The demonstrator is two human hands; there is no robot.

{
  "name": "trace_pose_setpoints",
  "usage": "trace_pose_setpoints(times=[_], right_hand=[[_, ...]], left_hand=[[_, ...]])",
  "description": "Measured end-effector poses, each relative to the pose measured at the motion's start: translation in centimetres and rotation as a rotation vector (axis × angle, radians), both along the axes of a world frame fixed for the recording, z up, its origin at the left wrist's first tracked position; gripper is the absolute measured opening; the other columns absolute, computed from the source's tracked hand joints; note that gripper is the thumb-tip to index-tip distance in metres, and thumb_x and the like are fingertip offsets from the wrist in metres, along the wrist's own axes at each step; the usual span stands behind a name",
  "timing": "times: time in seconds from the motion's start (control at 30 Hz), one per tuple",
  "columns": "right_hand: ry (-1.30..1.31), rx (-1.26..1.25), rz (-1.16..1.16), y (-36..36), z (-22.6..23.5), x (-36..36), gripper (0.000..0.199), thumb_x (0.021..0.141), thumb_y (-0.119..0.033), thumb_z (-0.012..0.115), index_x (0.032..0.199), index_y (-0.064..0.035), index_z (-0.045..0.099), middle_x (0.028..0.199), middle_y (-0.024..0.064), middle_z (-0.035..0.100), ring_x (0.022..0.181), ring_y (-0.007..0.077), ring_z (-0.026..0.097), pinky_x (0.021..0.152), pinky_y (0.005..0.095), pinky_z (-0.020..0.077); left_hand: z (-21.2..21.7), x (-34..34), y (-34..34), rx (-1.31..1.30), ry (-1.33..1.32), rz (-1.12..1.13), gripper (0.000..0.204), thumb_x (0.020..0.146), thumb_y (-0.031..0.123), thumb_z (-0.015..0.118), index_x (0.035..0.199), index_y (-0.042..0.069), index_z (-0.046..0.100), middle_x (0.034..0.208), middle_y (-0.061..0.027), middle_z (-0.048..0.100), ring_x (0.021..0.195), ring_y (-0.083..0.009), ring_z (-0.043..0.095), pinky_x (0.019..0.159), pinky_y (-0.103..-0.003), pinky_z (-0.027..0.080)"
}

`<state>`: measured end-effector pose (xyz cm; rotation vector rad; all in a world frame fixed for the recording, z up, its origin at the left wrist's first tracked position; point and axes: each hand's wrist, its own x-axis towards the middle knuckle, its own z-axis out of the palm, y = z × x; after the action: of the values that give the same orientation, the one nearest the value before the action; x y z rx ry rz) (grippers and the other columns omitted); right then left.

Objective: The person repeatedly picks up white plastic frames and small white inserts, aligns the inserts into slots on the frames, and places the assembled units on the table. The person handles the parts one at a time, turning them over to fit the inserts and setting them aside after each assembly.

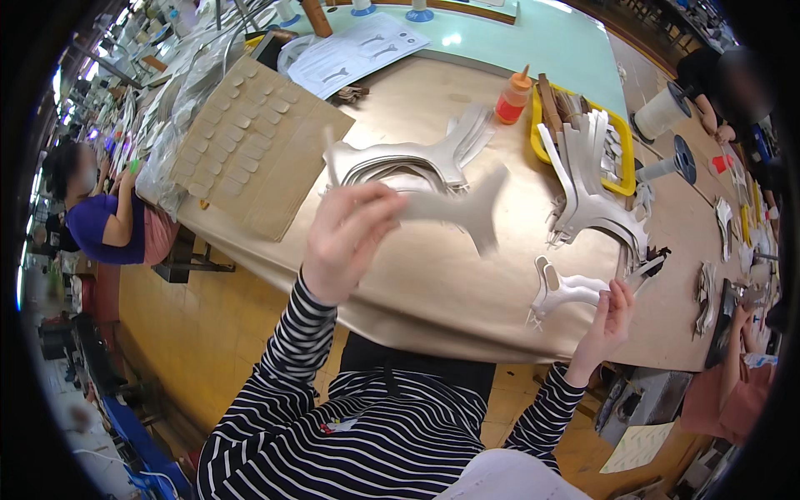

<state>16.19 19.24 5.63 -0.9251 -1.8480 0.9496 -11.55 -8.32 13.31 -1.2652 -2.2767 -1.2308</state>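
Note:
My left hand (346,242) is closed on a pale Y-shaped cut piece (462,212), leather-like and blurred by motion, raised above the table. A thin pale strip (331,158) stands up behind that hand; whether it is held I cannot tell. Lower right, my right hand (607,323) pinches the edge of a white curved cut piece (571,292) that lies near the table's front edge. Just beyond its fingers is a slim pale stick (643,271) with a dark ragged end. Behind the left hand's piece lies a stack of similar cut pieces (408,158).
More stacked pieces (596,212) lean against a yellow basket (537,150) at the right. An orange-capped bottle (512,98) stands beside it. Cardboard with small oval pieces (275,154) and a printed sheet (358,54) lie left. Thread spools (662,111) and co-workers are around the table.

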Motion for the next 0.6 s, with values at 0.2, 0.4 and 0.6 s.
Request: trace_pose_setpoints(times=[0.2, 0.4, 0.6], right_hand=[[-0.065, 0.238, 0.177, -4.9, 0.9, -4.5, 0.018, 0.093, 0.004, 0.064, 0.110, 0.0031, 0.069, 0.114, 0.0155, 0.067, 0.103, 0.0266, 0.065, 0.089, 0.0355, 0.0527], [-0.359, 0.263, 0.679, -9.0, -1.1, -6.8, 0.030, 0.090, -0.002, 0.068, 0.120, -0.0038, 0.069, 0.127, 0.0155, 0.063, 0.118, 0.0351, 0.059, 0.100, 0.0423, 0.0471], [-0.513, 0.409, 0.823, -10.4, -3.9, -7.7, 0.043, 0.085, -0.015, 0.074, 0.127, -0.0087, 0.067, 0.136, 0.0087, 0.060, 0.132, 0.0349, 0.048, 0.117, 0.0517, 0.0302]], left_hand=[[-6.9, 5.0, 0.2, -0.242, -0.136, -0.242, 0.032, 0.081, 0.001, 0.072, 0.113, 0.006, 0.072, 0.113, -0.0125, 0.066, 0.106, -0.0293, 0.063, 0.093, -0.038, 0.051], [-10.9, 3.6, -2.9, -0.177, -0.148, -0.095, 0.027, 0.082, 0.011, 0.073, 0.109, 0.011, 0.072, 0.121, -0.0098, 0.065, 0.108, -0.0316, 0.062, 0.095, -0.043, 0.050], [-8.6, -7.4, -11.0, -0.019, 0.041, 0.612, 0.023, 0.086, 0.011, 0.072, 0.109, 0.009, 0.072, 0.121, -0.0109, 0.064, 0.111, -0.0317, 0.061, 0.098, -0.044, 0.048]])
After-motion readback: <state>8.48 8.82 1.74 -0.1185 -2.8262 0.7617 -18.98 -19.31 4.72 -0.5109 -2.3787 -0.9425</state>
